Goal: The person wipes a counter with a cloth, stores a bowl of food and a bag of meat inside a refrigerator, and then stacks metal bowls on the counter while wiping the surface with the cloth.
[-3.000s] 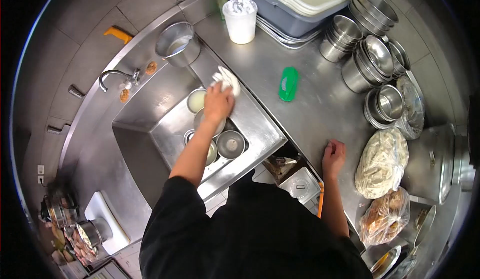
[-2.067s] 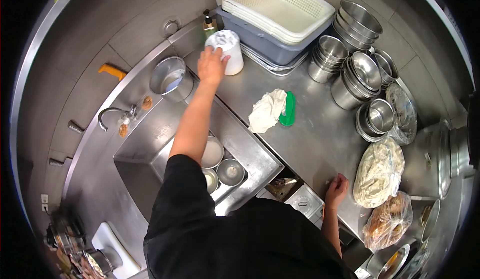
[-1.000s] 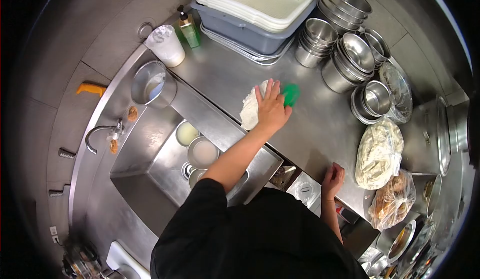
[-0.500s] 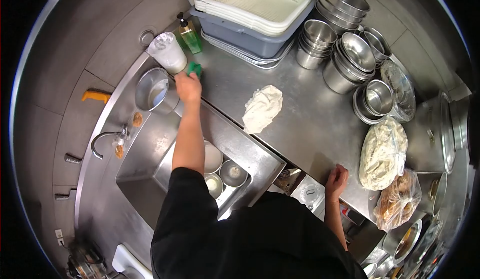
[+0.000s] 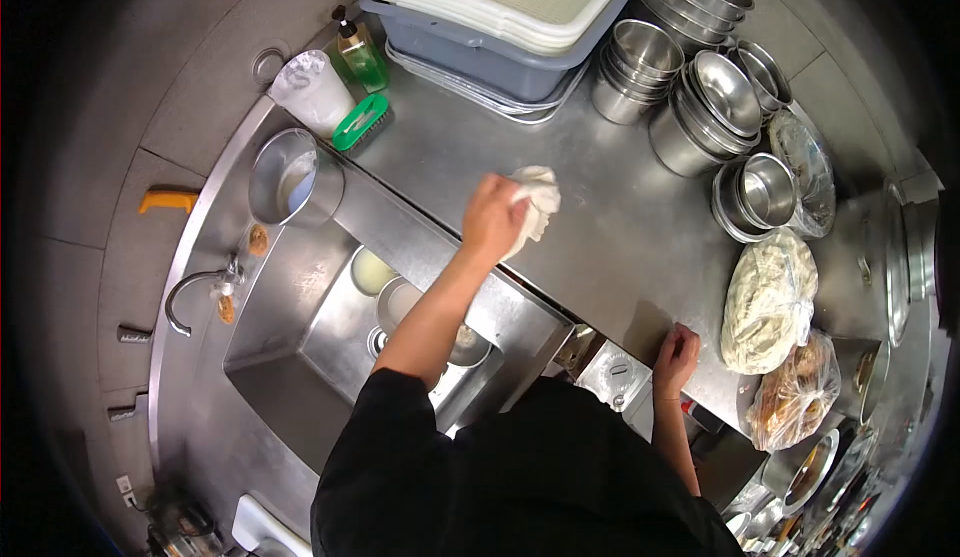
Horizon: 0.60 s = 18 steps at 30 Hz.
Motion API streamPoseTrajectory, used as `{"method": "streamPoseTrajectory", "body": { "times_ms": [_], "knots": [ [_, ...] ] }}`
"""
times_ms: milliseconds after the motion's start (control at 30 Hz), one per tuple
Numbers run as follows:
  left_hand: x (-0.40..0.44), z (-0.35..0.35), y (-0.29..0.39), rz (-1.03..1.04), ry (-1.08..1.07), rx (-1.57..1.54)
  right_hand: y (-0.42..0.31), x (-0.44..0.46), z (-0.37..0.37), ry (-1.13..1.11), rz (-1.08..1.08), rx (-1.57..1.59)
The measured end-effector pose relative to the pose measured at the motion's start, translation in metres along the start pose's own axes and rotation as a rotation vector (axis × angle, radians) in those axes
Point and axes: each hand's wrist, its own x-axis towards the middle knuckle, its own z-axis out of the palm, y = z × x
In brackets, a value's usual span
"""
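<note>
My left hand [image 5: 492, 219] is closed on the near left side of a crumpled white cloth [image 5: 541, 200] that lies on the steel counter. Part of the cloth is covered by my fingers. At the counter's front edge rests my right hand [image 5: 677, 359], its fingers curled in and nothing visible in them. A green scrubbing brush [image 5: 361, 122] leans on its side by a white tub [image 5: 312, 95], away from both hands. Behind them stands a green pump bottle [image 5: 361, 55].
To the left is a sink [image 5: 285, 357] with several bowls inside, and a steel pot [image 5: 290, 179] on its ledge. White baskets [image 5: 490, 12] sit in a grey tub [image 5: 480, 57] at the back. Stacked steel pots [image 5: 690, 137] and bagged dough [image 5: 770, 302] line the right.
My left hand has let go of the green brush beside the tub and moved right onto the white cloth. My right hand stays at the counter edge.
</note>
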Motion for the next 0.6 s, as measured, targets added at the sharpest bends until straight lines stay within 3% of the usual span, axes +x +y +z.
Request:
{"method": "streamPoseTrajectory", "body": {
  "times_ms": [67, 133, 233, 300, 333, 400, 533, 600],
  "knots": [
    [0.013, -0.032, 0.002, -0.146, 0.357, -0.063, 0.001, -0.004, 0.001, 0.002, 0.029, 0.039],
    [0.040, -0.065, -0.018, -0.210, 0.558, 0.016, -0.002, -0.003, -0.001, -0.010, 0.059, 0.051],
    [0.086, -0.097, -0.071, -0.289, 0.653, 0.149, -0.005, -0.001, 0.000, -0.012, 0.064, 0.069],
    [0.111, -0.072, -0.129, -0.276, 0.733, 0.182, -0.005, 0.000, 0.001, 0.001, 0.048, 0.073],
    [0.108, -0.051, -0.144, -0.269, 0.730, 0.178, -0.005, 0.000, 0.001, -0.005, 0.029, 0.043],
    [0.112, -0.015, -0.157, -0.256, 0.631, 0.699, -0.005, 0.004, 0.002, 0.000, 0.020, 0.005],
    [0.144, -0.006, -0.190, -0.257, 0.427, 0.764, -0.009, 0.002, -0.005, -0.052, 0.027, -0.014],
    [0.174, -0.009, -0.220, -0.441, 0.387, 0.835, -0.009, 0.009, 0.000, -0.084, 0.043, -0.009]
  ]
}}
